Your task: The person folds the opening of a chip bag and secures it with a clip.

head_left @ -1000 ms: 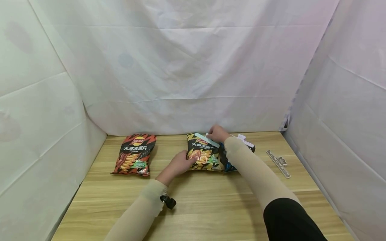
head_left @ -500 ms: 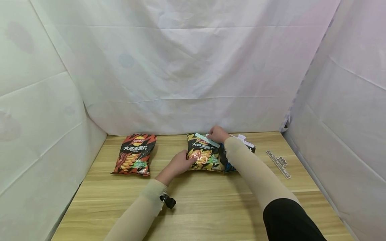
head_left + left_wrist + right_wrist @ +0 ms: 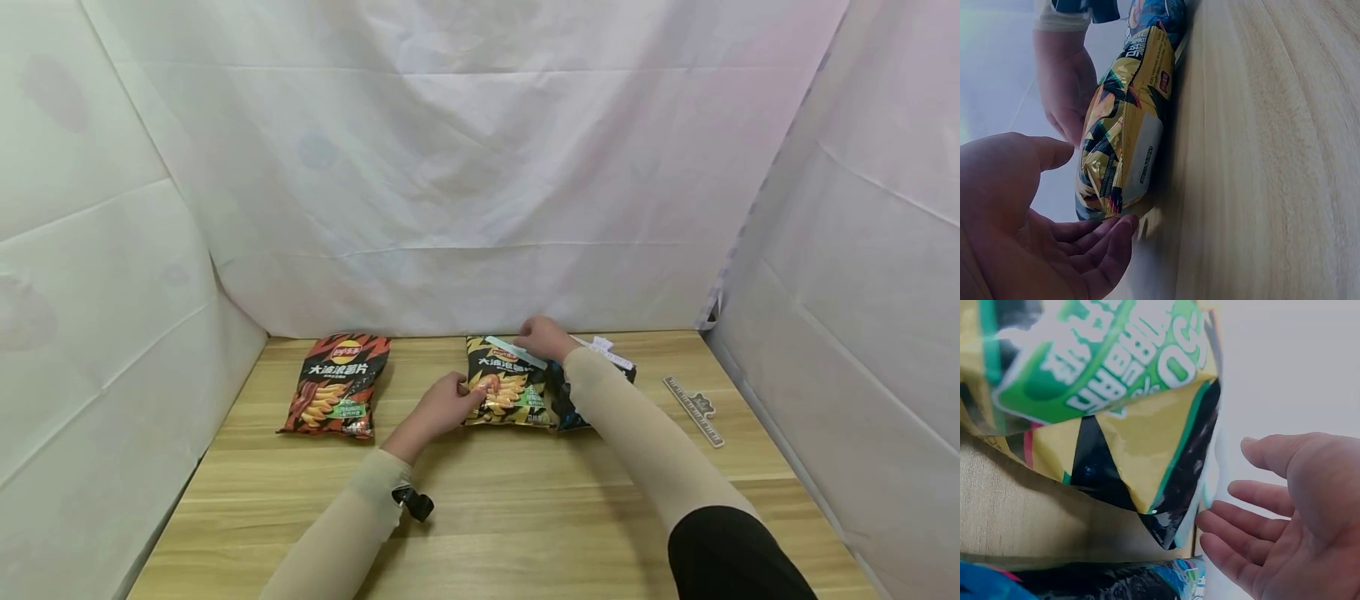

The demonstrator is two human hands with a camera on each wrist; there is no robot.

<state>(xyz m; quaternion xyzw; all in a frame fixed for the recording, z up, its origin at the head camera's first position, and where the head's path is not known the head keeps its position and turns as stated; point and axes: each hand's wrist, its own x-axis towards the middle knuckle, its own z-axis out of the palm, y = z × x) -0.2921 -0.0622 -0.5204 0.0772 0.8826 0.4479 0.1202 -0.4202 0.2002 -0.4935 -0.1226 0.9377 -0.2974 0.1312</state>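
A yellow-and-black potato chip bag (image 3: 504, 396) lies near the table's back edge, a pale blue bag clip (image 3: 519, 353) slanting across its top. My left hand (image 3: 444, 404) is at the bag's left side. In the left wrist view the left hand (image 3: 1035, 212) has loosely bent fingers at the bag (image 3: 1119, 134), the thumb apart from it. My right hand (image 3: 546, 338) is over the bag's top right corner, by the clip's end. The right wrist view shows the right hand (image 3: 1297, 512) with relaxed, spread fingers beside the bag (image 3: 1129, 434), holding nothing.
A blue-and-black chip bag (image 3: 567, 408) with a white clip (image 3: 612, 356) lies against the yellow one, partly under my right forearm. A red chip bag (image 3: 337, 387) lies at the left. A loose bear-shaped clip (image 3: 695, 410) lies at the right. White cloth walls enclose the table.
My left hand has eased slightly left, its thumb drawing back from the bag. The right hand has barely shifted. The bags and clips stay in place.
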